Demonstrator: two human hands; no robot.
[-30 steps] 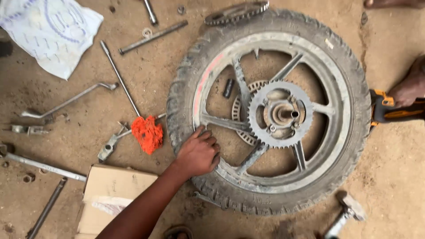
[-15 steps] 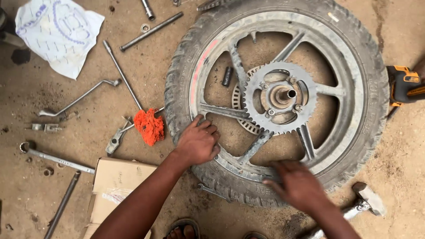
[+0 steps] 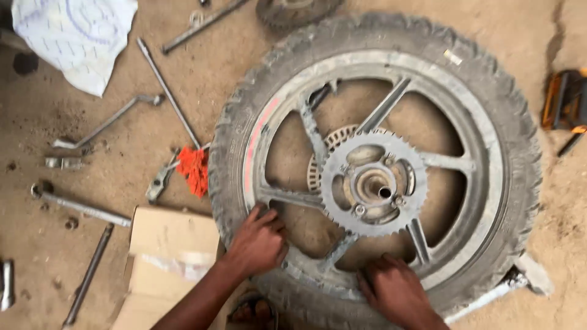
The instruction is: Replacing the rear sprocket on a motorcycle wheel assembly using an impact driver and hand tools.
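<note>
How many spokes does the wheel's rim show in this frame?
5 on the wheel: one up-left, one up-right, one right, one left by the left hand, one down toward the right hand. The sprocket may hide others.

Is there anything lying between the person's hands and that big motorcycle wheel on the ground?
Nothing visible. The left hand and the right hand both rest directly on the grey spoked rim of the dusty black-tyred wheel, along its near edge. The metal rods and orange rag lie off to the side.
</note>
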